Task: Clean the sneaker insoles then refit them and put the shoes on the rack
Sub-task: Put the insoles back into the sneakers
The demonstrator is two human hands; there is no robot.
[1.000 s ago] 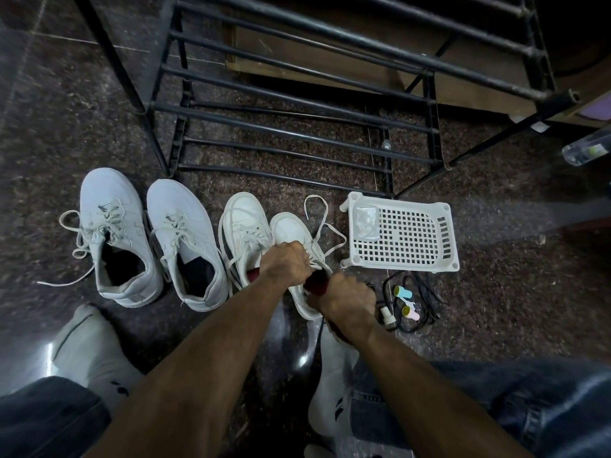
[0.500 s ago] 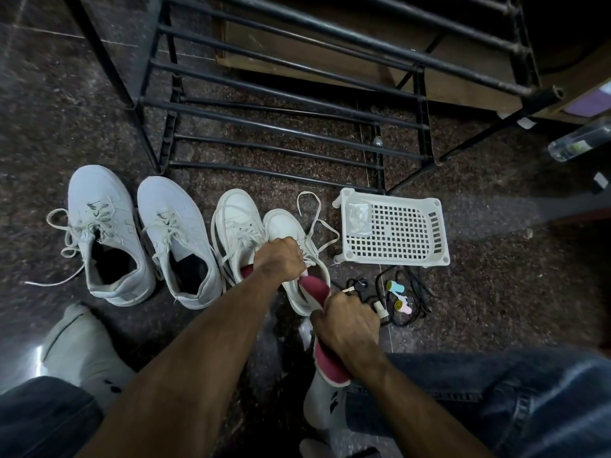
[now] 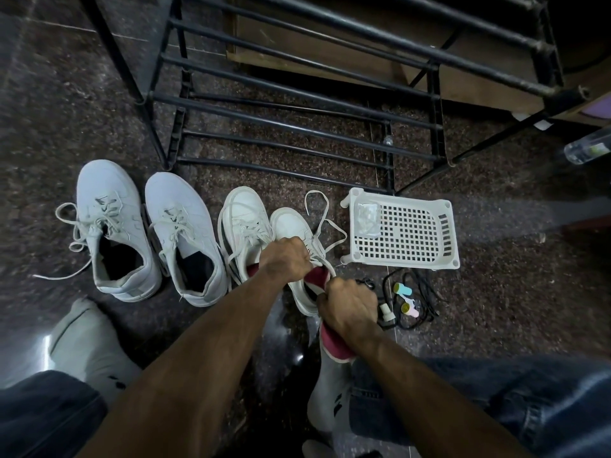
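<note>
Two pairs of white sneakers stand on the dark floor before a black metal rack. The larger pair is on the left. The smaller pair's left shoe stands beside the right shoe. My left hand grips the tongue and laces of that right shoe. My right hand grips a dark red insole. The insole's front end runs into the shoe opening, and its heel end sticks out below my fist.
A white plastic basket lies to the right of the shoes, holding a small clear packet. Black cables and small pastel items lie below it. My socked feet rest on the floor. A clear bottle lies at the far right.
My right hand has drawn the red insole back out of the shoe toward me, so more of it shows below my fist. My left hand stayed on the shoe.
</note>
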